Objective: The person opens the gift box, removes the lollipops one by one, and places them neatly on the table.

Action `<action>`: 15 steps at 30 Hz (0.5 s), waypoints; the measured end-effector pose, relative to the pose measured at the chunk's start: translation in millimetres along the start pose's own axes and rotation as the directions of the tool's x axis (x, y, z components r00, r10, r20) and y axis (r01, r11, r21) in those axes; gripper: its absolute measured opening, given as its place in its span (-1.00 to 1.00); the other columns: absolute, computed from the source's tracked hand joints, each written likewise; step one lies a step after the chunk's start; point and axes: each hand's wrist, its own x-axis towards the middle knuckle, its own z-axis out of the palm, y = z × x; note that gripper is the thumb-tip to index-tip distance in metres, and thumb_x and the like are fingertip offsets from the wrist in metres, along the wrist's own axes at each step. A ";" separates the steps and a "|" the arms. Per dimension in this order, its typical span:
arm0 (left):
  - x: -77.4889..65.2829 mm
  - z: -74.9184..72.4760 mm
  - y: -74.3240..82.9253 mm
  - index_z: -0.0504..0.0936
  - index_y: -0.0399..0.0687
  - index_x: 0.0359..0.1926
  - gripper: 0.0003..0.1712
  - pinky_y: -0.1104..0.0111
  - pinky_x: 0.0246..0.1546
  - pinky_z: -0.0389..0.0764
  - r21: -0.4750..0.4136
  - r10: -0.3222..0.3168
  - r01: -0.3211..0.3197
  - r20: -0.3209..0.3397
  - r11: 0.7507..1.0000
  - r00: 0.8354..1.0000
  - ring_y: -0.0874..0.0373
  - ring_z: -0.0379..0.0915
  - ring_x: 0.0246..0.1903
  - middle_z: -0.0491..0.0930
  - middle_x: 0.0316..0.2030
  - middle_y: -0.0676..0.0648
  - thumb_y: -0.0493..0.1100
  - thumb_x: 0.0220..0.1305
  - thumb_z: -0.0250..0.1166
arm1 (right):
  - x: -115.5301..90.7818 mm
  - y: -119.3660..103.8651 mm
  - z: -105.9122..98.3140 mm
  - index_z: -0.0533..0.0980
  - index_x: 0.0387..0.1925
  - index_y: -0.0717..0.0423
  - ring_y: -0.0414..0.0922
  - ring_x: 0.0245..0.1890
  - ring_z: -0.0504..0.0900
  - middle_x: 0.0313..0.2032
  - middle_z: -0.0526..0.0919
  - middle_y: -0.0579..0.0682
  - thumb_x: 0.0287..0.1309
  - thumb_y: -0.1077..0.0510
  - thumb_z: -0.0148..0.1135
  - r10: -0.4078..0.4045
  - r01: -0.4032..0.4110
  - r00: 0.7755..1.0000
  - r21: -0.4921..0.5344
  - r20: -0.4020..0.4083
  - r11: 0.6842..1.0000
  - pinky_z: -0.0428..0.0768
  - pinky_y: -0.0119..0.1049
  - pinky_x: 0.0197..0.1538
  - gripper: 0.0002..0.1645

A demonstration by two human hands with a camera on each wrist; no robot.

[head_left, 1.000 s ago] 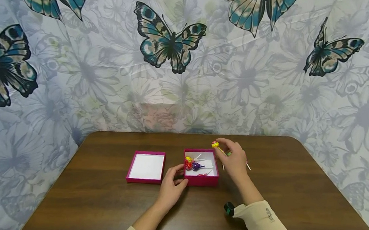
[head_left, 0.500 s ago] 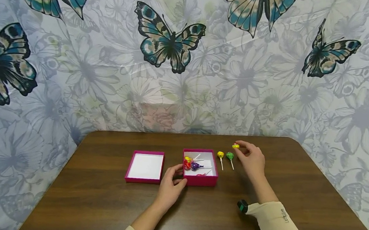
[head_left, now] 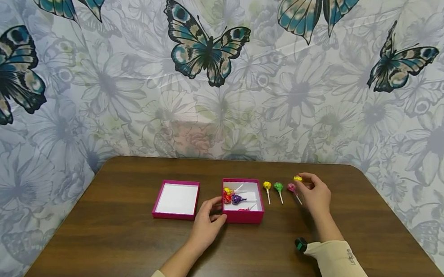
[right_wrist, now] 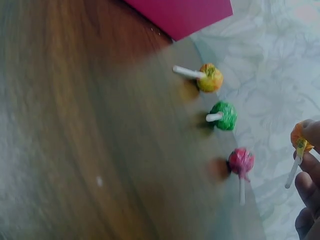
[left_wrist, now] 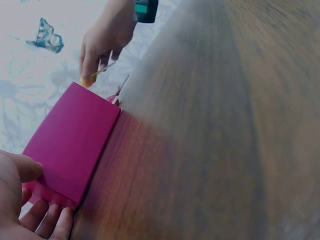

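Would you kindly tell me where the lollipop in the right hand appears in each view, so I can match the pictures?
Head: held lollipop right of centre, a little below mid-height.
Left wrist: held lollipop in the upper left.
Right wrist: held lollipop near the right edge, just below mid-height.
Shared landmark: the pink box.

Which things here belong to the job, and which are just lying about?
Job:
Right hand, pinching a yellow lollipop
Left hand, touching the pink box
Purple lollipop and others inside that box
Second yellow lollipop, green lollipop, pink lollipop, lined up on the table

Just there, it seems:
Probable lid, untouched, left of the box
Butterfly cloth behind the table
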 end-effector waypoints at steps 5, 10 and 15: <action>-0.2 -1.2 -0.6 0.49 -0.16 0.27 -0.45 0.33 0.04 0.67 -0.004 0.000 0.000 0.004 1.000 1.000 -0.10 0.47 0.17 0.49 0.16 -0.19 -0.31 0.25 0.35 | 3.0 8.4 -2.2 0.62 0.04 0.05 -0.17 -0.32 0.53 -0.12 0.75 0.13 0.26 -0.02 0.33 0.024 -0.024 1.000 -0.022 0.006 0.999 0.44 -0.35 -0.26 -0.63; -0.7 -0.7 1.4 0.48 -0.16 0.28 -0.44 0.34 0.05 0.67 0.009 -0.005 0.005 0.004 1.000 1.000 -0.10 0.46 0.18 0.48 0.17 -0.18 -0.32 0.26 0.33 | 7.9 22.7 -2.4 0.61 0.04 0.10 -0.03 -0.19 0.59 -0.06 0.73 0.18 0.29 -0.04 0.30 0.045 -0.044 0.999 -0.028 0.022 0.999 0.45 -0.29 -0.19 -0.60; 0.1 0.2 0.8 0.48 -0.16 0.28 -0.44 0.35 0.05 0.67 0.007 0.004 -0.004 0.000 1.000 1.000 -0.11 0.47 0.17 0.48 0.16 -0.20 -0.33 0.25 0.32 | 12.3 32.2 -0.7 0.61 0.04 0.13 0.09 -0.09 0.63 -0.06 0.72 0.20 0.29 -0.04 0.29 0.064 -0.063 0.997 -0.030 0.042 0.998 0.49 -0.22 -0.11 -0.59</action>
